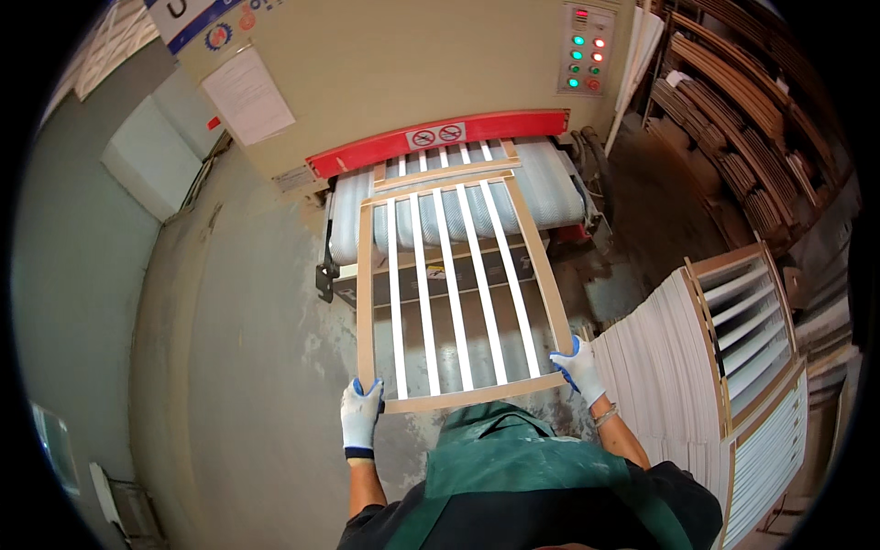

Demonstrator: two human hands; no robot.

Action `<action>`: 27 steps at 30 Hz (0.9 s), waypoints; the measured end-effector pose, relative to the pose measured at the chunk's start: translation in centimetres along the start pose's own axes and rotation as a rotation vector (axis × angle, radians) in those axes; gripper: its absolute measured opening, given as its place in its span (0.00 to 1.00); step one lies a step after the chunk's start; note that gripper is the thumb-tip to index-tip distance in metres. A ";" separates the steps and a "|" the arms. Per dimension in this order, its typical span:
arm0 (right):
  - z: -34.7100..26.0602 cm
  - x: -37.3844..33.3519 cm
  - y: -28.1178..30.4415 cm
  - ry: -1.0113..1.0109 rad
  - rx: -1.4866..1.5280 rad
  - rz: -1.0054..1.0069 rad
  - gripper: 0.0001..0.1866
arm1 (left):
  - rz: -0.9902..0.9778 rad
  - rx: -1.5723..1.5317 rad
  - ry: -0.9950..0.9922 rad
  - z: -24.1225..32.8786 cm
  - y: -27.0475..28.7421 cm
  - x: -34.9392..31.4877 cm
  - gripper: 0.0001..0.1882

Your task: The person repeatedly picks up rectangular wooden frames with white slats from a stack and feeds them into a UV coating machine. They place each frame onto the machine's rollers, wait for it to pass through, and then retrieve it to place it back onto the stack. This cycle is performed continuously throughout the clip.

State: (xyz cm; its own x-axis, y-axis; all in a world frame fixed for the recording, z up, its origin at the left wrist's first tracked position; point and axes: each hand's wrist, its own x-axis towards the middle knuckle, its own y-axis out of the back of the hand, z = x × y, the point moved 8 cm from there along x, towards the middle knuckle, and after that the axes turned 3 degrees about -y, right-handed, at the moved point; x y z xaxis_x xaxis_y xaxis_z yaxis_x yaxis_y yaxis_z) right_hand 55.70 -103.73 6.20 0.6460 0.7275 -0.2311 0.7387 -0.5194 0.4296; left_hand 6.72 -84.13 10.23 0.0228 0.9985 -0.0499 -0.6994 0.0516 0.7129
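Both my hands wear white gloves with blue palms. A slatted wooden frame (365,275) with a tan border and several white slats is held between them. My left hand (360,414) grips its near left corner, and my right hand (580,367) grips the near right corner. The frame's far end rests on the ribbed grey conveyor belt (559,188) of a large beige machine (403,73). Just ahead of it, a second slatted frame (449,171) lies on the belt, partly hidden under the machine's red bar (367,156).
To my right stands a tall stack of slatted frames (655,357). Racks of brown boards (724,119) line the right wall. A control panel (587,50) with lit green and red buttons is on the machine. Concrete floor (238,367) stretches to my left.
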 end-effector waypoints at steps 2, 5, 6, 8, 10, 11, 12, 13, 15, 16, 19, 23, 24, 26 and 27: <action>0.4 1.3 0.0 -0.009 -0.024 0.024 0.22 | -0.089 -0.019 0.079 0.8 -0.6 0.9 0.20; -0.2 2.7 -0.6 -0.035 0.034 -0.031 0.20 | -0.124 -0.031 0.124 1.5 -0.6 1.8 0.21; -0.9 3.0 -0.6 -0.002 0.025 -0.017 0.20 | -0.092 -0.006 0.089 1.0 -0.8 2.4 0.21; -2.2 3.6 -0.6 0.058 0.015 0.022 0.19 | -0.053 0.049 0.018 2.3 -0.4 3.1 0.21; -1.4 4.7 -0.4 0.069 0.006 0.007 0.21 | -0.112 0.015 0.033 3.8 -1.0 4.2 0.22; -1.5 5.0 -0.5 0.074 0.002 -0.007 0.22 | -0.138 0.000 0.046 4.1 -1.3 4.4 0.22; -1.3 5.3 -0.4 0.050 0.004 -0.009 0.24 | -0.139 0.008 0.058 4.2 -1.4 4.8 0.22; -1.7 5.5 -0.5 0.024 0.007 -0.009 0.25 | -0.142 0.017 0.068 4.2 -1.6 5.3 0.22; -3.1 5.7 -1.2 -0.005 0.075 -0.050 0.29 | -0.118 0.001 0.069 3.1 -2.0 6.4 0.22; -3.8 5.7 -1.2 -0.015 0.142 -0.078 0.30 | -0.102 -0.022 0.053 3.2 -2.3 7.1 0.22; -2.2 6.1 -1.5 -0.035 0.314 -0.089 0.35 | -0.156 -0.044 0.064 4.0 -2.8 7.9 0.21; 2.7 4.6 -0.2 0.002 0.420 -0.010 0.39 | -0.168 -0.112 0.026 5.4 -4.0 9.7 0.18; 3.5 3.4 0.2 -0.021 0.451 -0.004 0.39 | -0.161 -0.106 0.025 4.8 -4.6 10.4 0.18; 4.5 0.5 2.2 -0.084 0.424 0.043 0.37 | -0.225 -0.176 0.003 5.8 -5.2 10.9 0.16; 4.3 -1.4 3.5 -0.105 0.411 0.060 0.36 | -0.234 -0.363 -0.009 2.8 -6.6 13.0 0.17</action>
State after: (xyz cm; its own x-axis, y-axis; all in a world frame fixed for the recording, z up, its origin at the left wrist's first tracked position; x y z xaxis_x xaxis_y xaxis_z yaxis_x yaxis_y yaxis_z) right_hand 58.16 -108.48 4.30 0.6906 0.6521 -0.3128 0.7007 -0.7104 0.0661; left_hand 13.65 -71.46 6.83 0.2160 0.9608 -0.1735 -0.8807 0.2685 0.3902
